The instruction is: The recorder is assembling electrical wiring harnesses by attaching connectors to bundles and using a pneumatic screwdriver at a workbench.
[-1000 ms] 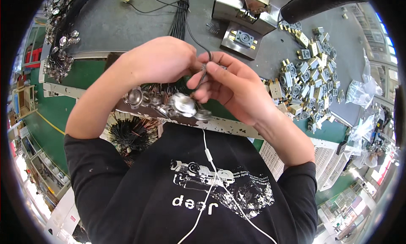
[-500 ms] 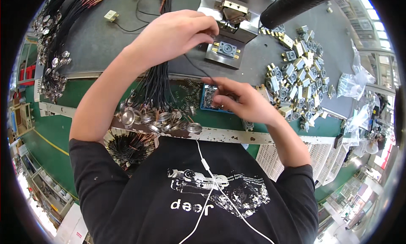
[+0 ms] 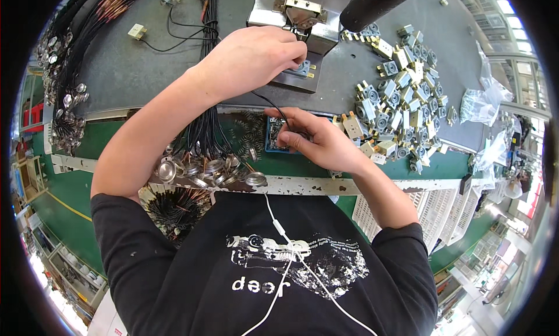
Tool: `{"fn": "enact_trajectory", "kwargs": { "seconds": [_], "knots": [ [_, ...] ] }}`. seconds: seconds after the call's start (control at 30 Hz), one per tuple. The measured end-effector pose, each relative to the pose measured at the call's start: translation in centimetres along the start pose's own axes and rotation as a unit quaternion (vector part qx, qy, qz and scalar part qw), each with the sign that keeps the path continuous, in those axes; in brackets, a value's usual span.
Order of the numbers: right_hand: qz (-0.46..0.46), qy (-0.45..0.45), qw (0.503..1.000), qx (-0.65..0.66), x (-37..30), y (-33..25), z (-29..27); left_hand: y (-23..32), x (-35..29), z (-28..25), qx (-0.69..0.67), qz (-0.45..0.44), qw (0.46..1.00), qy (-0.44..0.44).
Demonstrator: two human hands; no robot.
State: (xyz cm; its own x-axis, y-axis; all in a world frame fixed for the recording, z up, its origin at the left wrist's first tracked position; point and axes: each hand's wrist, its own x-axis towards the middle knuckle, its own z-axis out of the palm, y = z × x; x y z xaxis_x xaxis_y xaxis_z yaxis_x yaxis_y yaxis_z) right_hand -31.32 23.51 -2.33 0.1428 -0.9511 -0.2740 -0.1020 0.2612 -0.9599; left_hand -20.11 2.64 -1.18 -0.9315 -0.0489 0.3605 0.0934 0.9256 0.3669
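Note:
My left hand [image 3: 262,57] is closed in a pinch over a small grey socket block [image 3: 304,69] with brass prongs, which sits on the metal fixture [image 3: 297,83]. Its fingertips cover part of the block, and what they pinch is hidden. A thin black wire [image 3: 269,98] runs from beneath that wrist toward my right hand [image 3: 317,139]. There, the fingers curl round the wire, above a blue tray [image 3: 267,139] of small metal parts.
A pile of grey and cream socket blocks [image 3: 402,103] covers the bench's right side. Black wires with round metal caps [image 3: 198,168] hang at the front edge, beside loose springs [image 3: 249,129]. A thick black tube [image 3: 375,7] slants above the fixture.
My left fingers have come down onto the socket block, which stood uncovered beside them before. My right hand keeps its hold on the wire near the tray. The whole view has shifted slightly.

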Motion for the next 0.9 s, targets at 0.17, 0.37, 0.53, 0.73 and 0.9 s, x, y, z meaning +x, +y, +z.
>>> {"fn": "enact_trajectory", "kwargs": {
  "seconds": [0.17, 0.37, 0.53, 0.73, 0.9],
  "knots": [
    [0.001, 0.006, 1.000, 0.012, -0.1, -0.4, 0.2, 0.4, 0.1, -0.2, 0.032, 0.010, 0.999, -0.019],
    [-0.039, 0.042, 0.998, 0.001, -0.7, -0.4, 0.4, 1.0, 0.1, -1.8, 0.031, -0.008, 0.999, -0.010],
    [-0.070, 0.178, 0.979, -0.068, -1.9, -1.2, 0.0, 2.1, -3.6, -4.4, -0.185, -0.037, 0.979, -0.080],
    [-0.068, 0.023, 0.939, -0.335, 1.2, -4.1, -4.0, 1.8, -4.6, -5.0, -0.093, 0.024, 0.980, -0.177],
    [-0.101, 0.127, 0.986, 0.048, -0.7, -2.4, -3.4, 2.0, -5.0, -5.4, -0.044, -0.051, 0.993, -0.099]
  ]
}}
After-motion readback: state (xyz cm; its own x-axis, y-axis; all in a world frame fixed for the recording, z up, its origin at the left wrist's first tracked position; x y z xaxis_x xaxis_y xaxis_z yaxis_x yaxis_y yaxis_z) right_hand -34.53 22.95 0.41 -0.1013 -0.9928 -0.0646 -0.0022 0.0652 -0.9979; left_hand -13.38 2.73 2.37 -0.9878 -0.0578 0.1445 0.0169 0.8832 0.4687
